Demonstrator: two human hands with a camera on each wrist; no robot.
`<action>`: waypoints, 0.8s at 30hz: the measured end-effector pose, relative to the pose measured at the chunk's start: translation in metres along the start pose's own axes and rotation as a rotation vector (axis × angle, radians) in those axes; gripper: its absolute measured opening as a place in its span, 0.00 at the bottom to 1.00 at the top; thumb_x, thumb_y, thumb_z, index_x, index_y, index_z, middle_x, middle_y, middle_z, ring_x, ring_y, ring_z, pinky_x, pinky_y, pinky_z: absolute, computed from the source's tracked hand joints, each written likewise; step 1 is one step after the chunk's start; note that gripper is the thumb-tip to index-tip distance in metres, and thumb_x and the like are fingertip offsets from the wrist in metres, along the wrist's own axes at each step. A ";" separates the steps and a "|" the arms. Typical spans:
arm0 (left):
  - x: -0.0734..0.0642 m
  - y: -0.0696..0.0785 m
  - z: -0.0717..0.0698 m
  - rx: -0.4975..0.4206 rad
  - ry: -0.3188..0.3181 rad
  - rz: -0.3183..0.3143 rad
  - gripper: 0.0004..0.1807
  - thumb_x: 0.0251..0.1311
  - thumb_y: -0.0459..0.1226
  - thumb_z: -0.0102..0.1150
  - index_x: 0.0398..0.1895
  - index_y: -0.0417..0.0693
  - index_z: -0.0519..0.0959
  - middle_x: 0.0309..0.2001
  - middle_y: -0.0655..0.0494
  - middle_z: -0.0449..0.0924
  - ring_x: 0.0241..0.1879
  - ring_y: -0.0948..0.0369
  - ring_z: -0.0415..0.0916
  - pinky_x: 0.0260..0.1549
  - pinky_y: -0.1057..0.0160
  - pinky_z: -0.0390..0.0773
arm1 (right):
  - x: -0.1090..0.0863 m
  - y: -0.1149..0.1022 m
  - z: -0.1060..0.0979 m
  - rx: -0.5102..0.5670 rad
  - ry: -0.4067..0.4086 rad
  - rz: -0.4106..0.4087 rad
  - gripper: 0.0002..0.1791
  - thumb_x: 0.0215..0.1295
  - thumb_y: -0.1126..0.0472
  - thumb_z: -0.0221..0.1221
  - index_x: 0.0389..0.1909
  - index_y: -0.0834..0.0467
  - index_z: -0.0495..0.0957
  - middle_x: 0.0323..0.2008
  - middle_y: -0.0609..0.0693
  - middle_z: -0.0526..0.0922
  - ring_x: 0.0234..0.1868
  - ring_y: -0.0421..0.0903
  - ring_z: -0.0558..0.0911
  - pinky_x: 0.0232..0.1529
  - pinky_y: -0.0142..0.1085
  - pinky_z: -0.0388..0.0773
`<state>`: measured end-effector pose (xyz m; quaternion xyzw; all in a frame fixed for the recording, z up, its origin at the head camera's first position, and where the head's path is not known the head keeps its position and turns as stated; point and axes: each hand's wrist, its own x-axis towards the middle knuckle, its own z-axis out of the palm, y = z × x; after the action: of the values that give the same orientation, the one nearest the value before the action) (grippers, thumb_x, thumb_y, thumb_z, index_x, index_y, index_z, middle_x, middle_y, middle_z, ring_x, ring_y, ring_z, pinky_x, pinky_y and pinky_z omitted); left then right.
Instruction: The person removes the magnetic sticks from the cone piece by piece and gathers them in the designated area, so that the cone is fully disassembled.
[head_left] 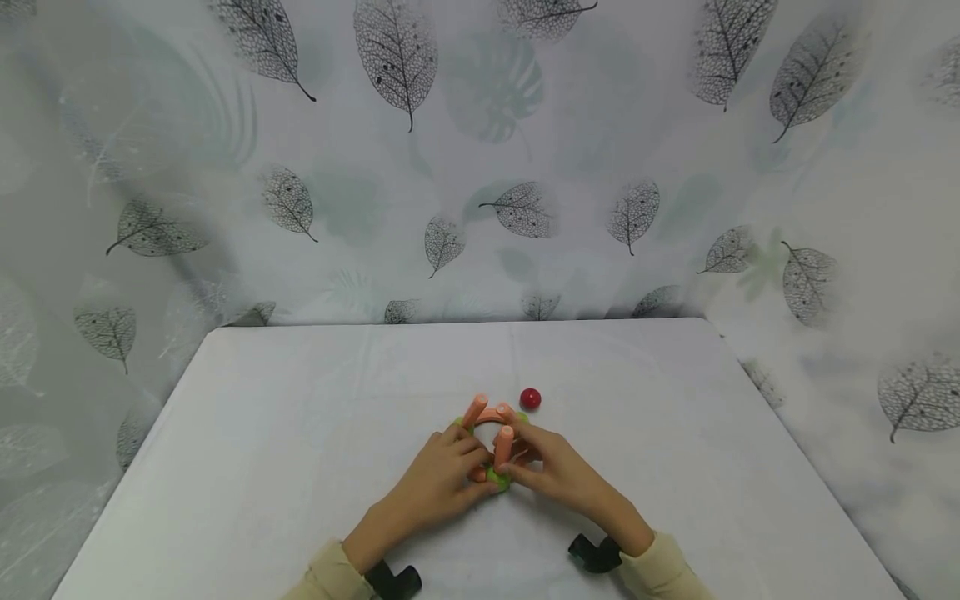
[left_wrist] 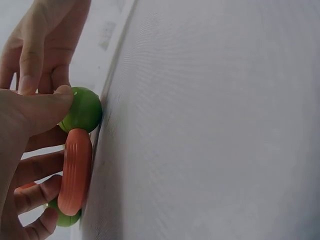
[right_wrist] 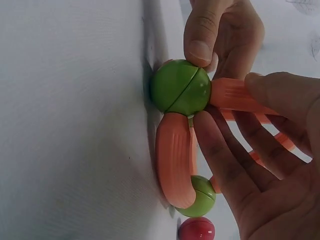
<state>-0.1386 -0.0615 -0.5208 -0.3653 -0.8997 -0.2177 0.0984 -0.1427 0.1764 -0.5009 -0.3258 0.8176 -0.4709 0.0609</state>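
Curved orange sticks and green balls form a ring on the table, with several straight orange sticks standing up from it. My right hand (head_left: 558,471) pinches the near upright orange stick (head_left: 503,448) between thumb and fingers, just above the near green ball (right_wrist: 175,85). Against that same ball my left hand (head_left: 444,473) holds its thumb, while its other fingers curl behind a curved orange stick (left_wrist: 76,170). Toward the back left, another upright stick (head_left: 475,408) rises beyond the left fingers. Part of the ring is hidden behind both hands.
A red ball (head_left: 530,399) lies on the white table (head_left: 300,433) just behind the ring. Black wrist-worn pieces (head_left: 595,553) show near both sleeves. A leaf-patterned cloth (head_left: 517,150) hangs beyond the table's far edge.
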 end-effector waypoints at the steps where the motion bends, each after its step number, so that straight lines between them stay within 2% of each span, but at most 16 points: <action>1: 0.000 0.000 0.000 -0.007 -0.003 -0.009 0.17 0.59 0.58 0.72 0.42 0.60 0.86 0.44 0.69 0.86 0.51 0.66 0.73 0.43 0.63 0.70 | 0.000 0.000 0.000 -0.002 -0.004 -0.010 0.41 0.70 0.61 0.67 0.79 0.64 0.60 0.52 0.56 0.87 0.49 0.43 0.88 0.48 0.36 0.86; 4: 0.000 0.002 -0.001 -0.021 -0.005 -0.022 0.16 0.59 0.58 0.72 0.41 0.60 0.86 0.43 0.69 0.85 0.50 0.65 0.72 0.42 0.63 0.70 | 0.000 -0.001 0.000 -0.016 -0.013 -0.037 0.31 0.70 0.62 0.66 0.72 0.63 0.69 0.51 0.55 0.88 0.49 0.41 0.88 0.48 0.35 0.86; 8: 0.000 0.002 -0.002 -0.026 0.005 -0.023 0.16 0.59 0.58 0.72 0.40 0.61 0.85 0.43 0.69 0.86 0.50 0.65 0.73 0.41 0.63 0.70 | -0.001 -0.004 0.000 -0.037 -0.013 -0.100 0.23 0.69 0.67 0.66 0.63 0.62 0.74 0.63 0.64 0.81 0.47 0.39 0.88 0.48 0.36 0.87; 11: 0.000 0.002 -0.002 -0.032 0.024 -0.015 0.16 0.58 0.58 0.72 0.40 0.61 0.85 0.43 0.69 0.86 0.51 0.65 0.74 0.41 0.63 0.71 | -0.001 -0.007 0.000 -0.062 -0.018 -0.130 0.20 0.67 0.69 0.67 0.58 0.59 0.76 0.62 0.62 0.82 0.47 0.40 0.88 0.49 0.36 0.86; 13: 0.000 0.002 -0.002 -0.042 0.043 -0.004 0.15 0.58 0.57 0.73 0.39 0.61 0.86 0.42 0.69 0.86 0.50 0.65 0.74 0.41 0.63 0.70 | -0.001 -0.008 0.001 -0.084 -0.025 -0.136 0.15 0.68 0.69 0.66 0.50 0.54 0.75 0.52 0.54 0.85 0.47 0.41 0.88 0.49 0.35 0.86; 15: 0.000 0.002 -0.002 -0.051 0.061 0.005 0.15 0.57 0.56 0.74 0.38 0.61 0.86 0.41 0.68 0.86 0.49 0.65 0.74 0.40 0.64 0.69 | -0.001 -0.009 0.001 -0.102 -0.034 -0.133 0.14 0.68 0.69 0.66 0.48 0.52 0.75 0.45 0.47 0.84 0.47 0.42 0.87 0.49 0.35 0.86; 18: 0.000 0.001 -0.002 -0.065 0.068 0.010 0.14 0.57 0.55 0.75 0.38 0.60 0.87 0.40 0.67 0.86 0.48 0.65 0.74 0.39 0.65 0.68 | -0.003 -0.010 0.002 -0.119 -0.045 -0.132 0.14 0.68 0.69 0.66 0.46 0.51 0.75 0.44 0.43 0.83 0.47 0.42 0.87 0.49 0.34 0.86; 24: -0.002 0.000 -0.001 -0.077 0.025 -0.029 0.15 0.58 0.56 0.74 0.41 0.61 0.87 0.43 0.70 0.86 0.50 0.67 0.72 0.41 0.65 0.69 | -0.003 -0.014 0.001 -0.150 -0.072 -0.160 0.14 0.69 0.68 0.66 0.47 0.51 0.74 0.47 0.44 0.84 0.50 0.37 0.86 0.50 0.30 0.85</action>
<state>-0.1374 -0.0631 -0.5202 -0.3528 -0.8946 -0.2580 0.0925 -0.1329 0.1725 -0.4905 -0.4102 0.8193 -0.3996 0.0280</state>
